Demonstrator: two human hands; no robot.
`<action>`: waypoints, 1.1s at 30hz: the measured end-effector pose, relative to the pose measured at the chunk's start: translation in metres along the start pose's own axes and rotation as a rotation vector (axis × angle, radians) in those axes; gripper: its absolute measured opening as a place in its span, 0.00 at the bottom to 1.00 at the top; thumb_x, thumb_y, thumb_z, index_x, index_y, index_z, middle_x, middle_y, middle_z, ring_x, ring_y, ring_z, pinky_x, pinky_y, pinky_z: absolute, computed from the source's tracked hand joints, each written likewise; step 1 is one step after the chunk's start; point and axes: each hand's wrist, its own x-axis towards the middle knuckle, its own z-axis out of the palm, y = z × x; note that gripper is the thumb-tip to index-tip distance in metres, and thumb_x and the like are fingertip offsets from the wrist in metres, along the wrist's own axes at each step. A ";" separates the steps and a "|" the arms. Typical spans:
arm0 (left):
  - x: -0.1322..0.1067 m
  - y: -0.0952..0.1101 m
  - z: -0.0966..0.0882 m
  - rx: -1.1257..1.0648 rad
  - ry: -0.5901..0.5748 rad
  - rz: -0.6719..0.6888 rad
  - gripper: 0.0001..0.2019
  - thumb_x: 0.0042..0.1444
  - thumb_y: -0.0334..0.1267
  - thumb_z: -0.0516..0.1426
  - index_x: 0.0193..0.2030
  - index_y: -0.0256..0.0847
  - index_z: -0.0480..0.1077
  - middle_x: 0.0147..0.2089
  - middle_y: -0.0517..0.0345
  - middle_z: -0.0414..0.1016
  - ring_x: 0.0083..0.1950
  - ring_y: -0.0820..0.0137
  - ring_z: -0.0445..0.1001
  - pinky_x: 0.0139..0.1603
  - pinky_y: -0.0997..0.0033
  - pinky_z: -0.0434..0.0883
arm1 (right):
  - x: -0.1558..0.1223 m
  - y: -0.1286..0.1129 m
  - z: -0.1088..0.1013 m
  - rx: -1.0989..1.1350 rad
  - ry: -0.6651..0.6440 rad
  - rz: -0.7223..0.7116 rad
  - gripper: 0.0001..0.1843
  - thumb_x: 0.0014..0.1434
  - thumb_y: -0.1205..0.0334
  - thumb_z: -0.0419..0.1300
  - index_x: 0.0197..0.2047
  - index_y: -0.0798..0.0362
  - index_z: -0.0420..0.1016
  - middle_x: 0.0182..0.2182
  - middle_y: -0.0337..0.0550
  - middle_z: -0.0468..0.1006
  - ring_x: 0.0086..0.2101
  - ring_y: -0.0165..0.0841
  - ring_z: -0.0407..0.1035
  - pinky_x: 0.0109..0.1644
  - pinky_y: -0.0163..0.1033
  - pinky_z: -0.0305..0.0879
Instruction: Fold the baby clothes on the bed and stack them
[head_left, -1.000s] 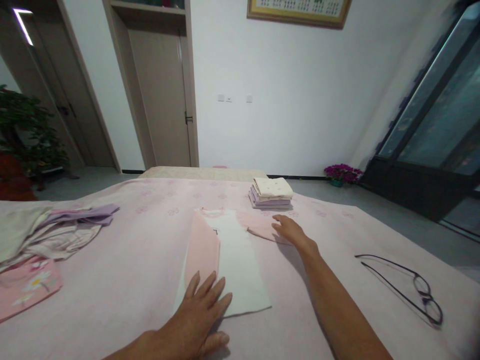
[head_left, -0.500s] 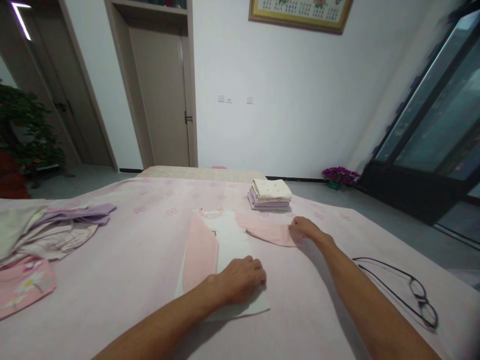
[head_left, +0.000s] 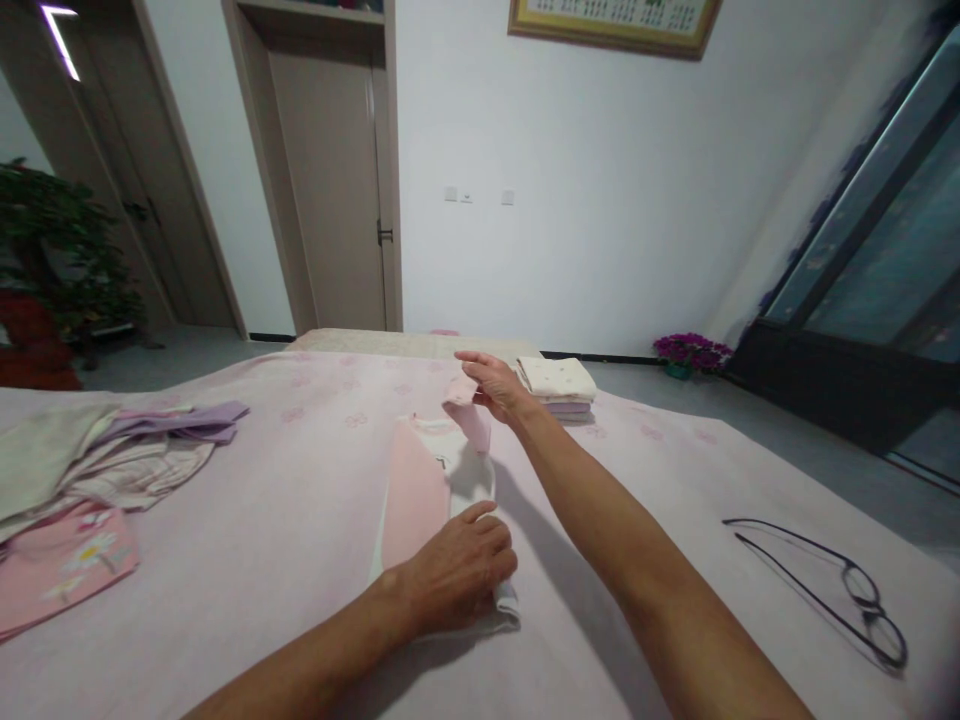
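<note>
A small pink and white shirt (head_left: 416,490) lies flat in the middle of the pink bed cover (head_left: 285,520), its left sleeve folded onto the body. My left hand (head_left: 457,570) is closed on the shirt's lower right hem, which is bunched and turned inward. My right hand (head_left: 495,385) pinches the pink right sleeve (head_left: 469,415) and holds it raised above the shirt's upper part, near the neckline.
A stack of folded cream and lilac clothes (head_left: 559,385) sits behind my right hand. A loose heap of garments (head_left: 97,465) lies at the left. Black-framed glasses (head_left: 832,580) rest on the cover at the right. Doors, a plant and flowers stand beyond the bed.
My left hand went from flat on the hem to gripping it and folding the right edge inward. My right hand took the right sleeve and lifted it up and left over the shirt.
</note>
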 end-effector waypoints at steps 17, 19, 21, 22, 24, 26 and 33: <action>-0.046 -0.060 -0.007 -2.226 0.731 -0.961 0.24 0.68 0.52 0.46 0.53 0.33 0.69 0.50 0.42 0.77 0.44 0.67 0.79 0.45 0.69 0.74 | -0.079 0.090 0.015 0.165 0.041 0.129 0.23 0.40 0.64 0.65 0.44 0.54 0.74 0.29 0.36 0.77 0.28 0.27 0.67 0.35 0.33 0.63; -0.040 -0.061 -0.001 -2.161 0.764 -1.053 0.17 0.66 0.46 0.53 0.52 0.34 0.70 0.45 0.45 0.79 0.38 0.70 0.79 0.37 0.73 0.74 | -0.089 0.096 0.001 0.118 -0.029 0.192 0.23 0.41 0.65 0.64 0.44 0.54 0.74 0.30 0.37 0.78 0.30 0.28 0.70 0.37 0.34 0.65; -0.033 -0.057 0.008 -2.047 0.821 -1.133 0.12 0.62 0.37 0.58 0.49 0.34 0.71 0.40 0.50 0.79 0.32 0.72 0.77 0.31 0.77 0.73 | -0.091 0.100 -0.014 0.048 -0.136 0.279 0.23 0.44 0.64 0.63 0.47 0.53 0.73 0.30 0.38 0.78 0.29 0.29 0.71 0.37 0.35 0.67; -0.029 -0.054 0.013 -1.998 0.844 -1.147 0.11 0.59 0.33 0.60 0.48 0.33 0.71 0.37 0.51 0.79 0.30 0.73 0.76 0.28 0.78 0.72 | -0.089 0.102 -0.022 0.002 -0.164 0.313 0.24 0.45 0.64 0.62 0.48 0.53 0.72 0.30 0.39 0.78 0.28 0.29 0.71 0.36 0.36 0.68; -0.024 -0.048 0.019 -1.931 0.869 -1.120 0.10 0.58 0.31 0.60 0.46 0.32 0.72 0.33 0.53 0.78 0.26 0.74 0.73 0.23 0.79 0.69 | -0.078 0.108 -0.038 -0.103 -0.113 0.315 0.24 0.48 0.63 0.60 0.51 0.53 0.70 0.31 0.40 0.78 0.27 0.29 0.71 0.32 0.35 0.67; -0.021 -0.042 0.021 -1.901 0.880 -1.086 0.09 0.58 0.32 0.60 0.44 0.31 0.72 0.31 0.54 0.77 0.25 0.74 0.72 0.21 0.80 0.67 | -0.061 0.114 -0.053 -0.208 0.034 0.233 0.24 0.50 0.64 0.59 0.52 0.53 0.69 0.34 0.42 0.78 0.26 0.28 0.71 0.29 0.33 0.66; -0.020 -0.029 0.017 -1.847 0.933 -1.040 0.15 0.53 0.37 0.65 0.46 0.34 0.72 0.33 0.54 0.77 0.26 0.75 0.72 0.21 0.81 0.67 | 0.001 0.122 -0.064 -0.396 0.143 0.095 0.25 0.55 0.64 0.59 0.57 0.53 0.69 0.38 0.42 0.79 0.29 0.26 0.71 0.29 0.29 0.64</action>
